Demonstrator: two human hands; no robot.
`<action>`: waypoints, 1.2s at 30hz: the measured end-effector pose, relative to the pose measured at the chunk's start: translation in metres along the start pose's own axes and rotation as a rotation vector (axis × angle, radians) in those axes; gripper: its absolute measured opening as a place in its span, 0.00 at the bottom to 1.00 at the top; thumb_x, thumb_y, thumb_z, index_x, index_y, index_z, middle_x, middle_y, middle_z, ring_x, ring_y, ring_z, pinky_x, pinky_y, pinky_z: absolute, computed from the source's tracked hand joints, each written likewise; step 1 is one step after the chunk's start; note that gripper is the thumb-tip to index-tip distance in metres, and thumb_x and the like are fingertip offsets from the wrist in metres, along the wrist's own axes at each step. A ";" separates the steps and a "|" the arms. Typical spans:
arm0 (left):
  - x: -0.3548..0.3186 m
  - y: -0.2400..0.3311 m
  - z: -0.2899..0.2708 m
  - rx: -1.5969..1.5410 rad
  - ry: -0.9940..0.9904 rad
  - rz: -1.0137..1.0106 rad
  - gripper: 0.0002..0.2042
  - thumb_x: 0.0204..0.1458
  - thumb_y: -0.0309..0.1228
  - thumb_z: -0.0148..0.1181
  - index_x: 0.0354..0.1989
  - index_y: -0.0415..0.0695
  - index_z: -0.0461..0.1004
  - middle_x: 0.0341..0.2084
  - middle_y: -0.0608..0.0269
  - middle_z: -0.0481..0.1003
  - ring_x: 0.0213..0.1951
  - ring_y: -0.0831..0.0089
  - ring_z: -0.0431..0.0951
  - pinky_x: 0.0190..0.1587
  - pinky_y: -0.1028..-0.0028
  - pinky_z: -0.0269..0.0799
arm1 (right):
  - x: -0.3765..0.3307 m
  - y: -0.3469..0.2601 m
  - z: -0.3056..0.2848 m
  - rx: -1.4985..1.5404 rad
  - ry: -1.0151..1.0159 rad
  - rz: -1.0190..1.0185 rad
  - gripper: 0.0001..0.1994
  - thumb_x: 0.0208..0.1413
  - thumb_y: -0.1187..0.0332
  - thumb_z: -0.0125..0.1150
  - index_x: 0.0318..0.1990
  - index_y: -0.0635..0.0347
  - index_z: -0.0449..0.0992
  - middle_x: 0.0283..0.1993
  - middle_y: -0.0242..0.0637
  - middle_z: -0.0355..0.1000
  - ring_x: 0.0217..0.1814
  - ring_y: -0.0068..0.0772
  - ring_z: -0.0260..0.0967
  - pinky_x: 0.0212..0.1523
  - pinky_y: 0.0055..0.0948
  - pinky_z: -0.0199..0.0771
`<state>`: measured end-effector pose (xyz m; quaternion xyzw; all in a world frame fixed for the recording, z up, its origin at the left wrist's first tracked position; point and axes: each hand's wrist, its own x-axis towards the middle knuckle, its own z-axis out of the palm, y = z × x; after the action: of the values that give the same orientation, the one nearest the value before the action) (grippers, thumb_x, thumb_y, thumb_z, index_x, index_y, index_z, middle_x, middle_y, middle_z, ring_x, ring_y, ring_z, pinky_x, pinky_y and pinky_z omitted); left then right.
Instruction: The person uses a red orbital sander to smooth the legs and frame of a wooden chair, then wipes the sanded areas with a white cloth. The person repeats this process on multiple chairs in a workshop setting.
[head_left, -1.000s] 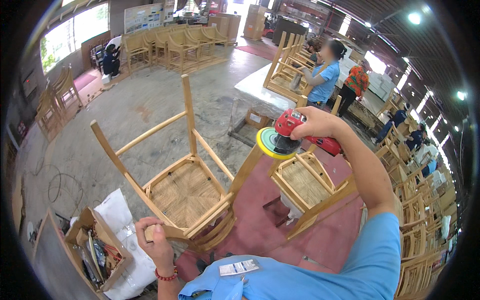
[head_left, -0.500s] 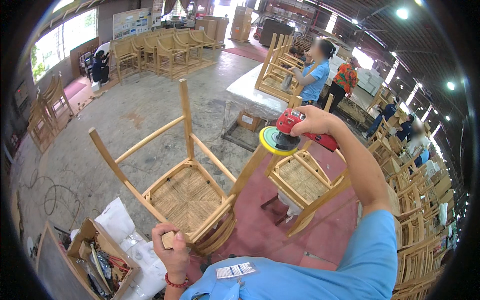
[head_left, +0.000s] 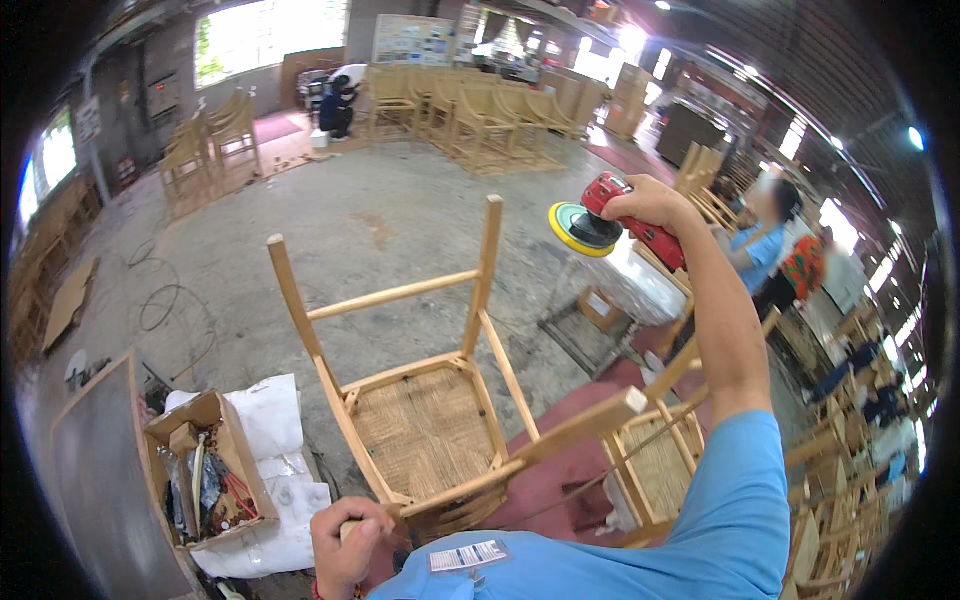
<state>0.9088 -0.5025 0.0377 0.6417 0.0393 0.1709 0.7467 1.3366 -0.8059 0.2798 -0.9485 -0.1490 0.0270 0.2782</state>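
An upside-down wooden chair (head_left: 515, 398) stands before me, its legs up and the underside of its woven seat (head_left: 425, 425) showing. My left hand (head_left: 350, 540) is closed round the end of its near left leg (head_left: 348, 530). My right hand (head_left: 655, 205) grips a red handheld power sander (head_left: 652, 240), raised at arm's length. The sander's round yellow-rimmed pad (head_left: 582, 232) hangs in the air beyond the near right leg's end (head_left: 632, 402), apart from the wood.
To my left, a cardboard box of tools (head_left: 205, 470) sits on white sheeting beside a dark board (head_left: 105, 470). Another upturned chair (head_left: 655, 465) stands to the right. A hose (head_left: 165, 305) lies on the floor. Farther off are rows of chairs (head_left: 480, 115) and several people.
The sander has come away from the near right leg's end, where its pad was. My view has turned, so the scene has shifted. My left hand still holds its leg.
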 end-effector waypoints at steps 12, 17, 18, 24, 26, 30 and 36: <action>-0.002 -0.013 0.025 -0.113 0.241 0.200 0.20 0.56 0.43 0.60 0.24 0.35 0.71 0.19 0.54 0.72 0.24 0.65 0.70 0.29 0.66 0.66 | 0.201 -0.038 0.075 -0.277 -0.192 -0.100 0.31 0.28 0.49 0.72 0.39 0.66 0.82 0.41 0.49 0.79 0.40 0.43 0.77 0.42 0.36 0.74; 0.002 -0.013 0.026 -0.091 0.246 0.240 0.22 0.56 0.45 0.60 0.24 0.36 0.70 0.18 0.54 0.71 0.22 0.65 0.69 0.28 0.65 0.65 | 0.206 -0.023 0.057 -0.469 -0.021 -0.047 0.25 0.31 0.57 0.72 0.37 0.67 0.81 0.36 0.46 0.79 0.30 0.36 0.78 0.33 0.35 0.76; 0.004 -0.013 0.026 -0.091 0.247 0.263 0.22 0.56 0.46 0.60 0.24 0.36 0.70 0.17 0.54 0.71 0.21 0.65 0.69 0.28 0.66 0.65 | 0.204 -0.019 0.050 -0.425 -0.051 0.001 0.24 0.30 0.57 0.72 0.34 0.67 0.82 0.36 0.47 0.79 0.31 0.37 0.78 0.34 0.35 0.76; 0.011 -0.012 0.029 -0.072 0.265 0.323 0.23 0.57 0.47 0.60 0.23 0.37 0.70 0.16 0.54 0.71 0.19 0.66 0.68 0.26 0.66 0.64 | 0.205 -0.013 0.044 -0.277 -0.062 -0.039 0.29 0.27 0.50 0.72 0.35 0.66 0.83 0.39 0.48 0.80 0.40 0.42 0.78 0.42 0.34 0.75; 0.011 -0.010 0.030 -0.075 0.264 0.314 0.22 0.57 0.47 0.60 0.23 0.37 0.70 0.16 0.55 0.71 0.19 0.66 0.68 0.26 0.67 0.64 | 0.209 -0.014 0.057 -0.268 -0.066 -0.109 0.30 0.27 0.49 0.72 0.36 0.67 0.82 0.41 0.49 0.79 0.42 0.44 0.78 0.43 0.34 0.74; 0.009 -0.008 0.032 -0.096 0.263 0.318 0.22 0.56 0.47 0.60 0.24 0.37 0.70 0.16 0.55 0.71 0.19 0.66 0.68 0.26 0.67 0.64 | 0.214 -0.013 0.065 -0.369 -0.053 -0.076 0.33 0.28 0.49 0.72 0.40 0.69 0.81 0.43 0.51 0.79 0.45 0.46 0.77 0.46 0.35 0.74; 0.013 -0.011 0.030 -0.103 0.259 0.336 0.21 0.56 0.46 0.61 0.24 0.37 0.71 0.17 0.56 0.71 0.19 0.66 0.68 0.26 0.67 0.64 | 0.205 -0.015 0.041 -0.232 -0.001 0.002 0.26 0.31 0.57 0.71 0.38 0.67 0.80 0.33 0.46 0.77 0.27 0.34 0.76 0.29 0.33 0.75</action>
<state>0.9312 -0.5282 0.0347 0.5729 0.0185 0.3757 0.7283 1.5227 -0.7119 0.2594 -0.9745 -0.1505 0.0105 0.1664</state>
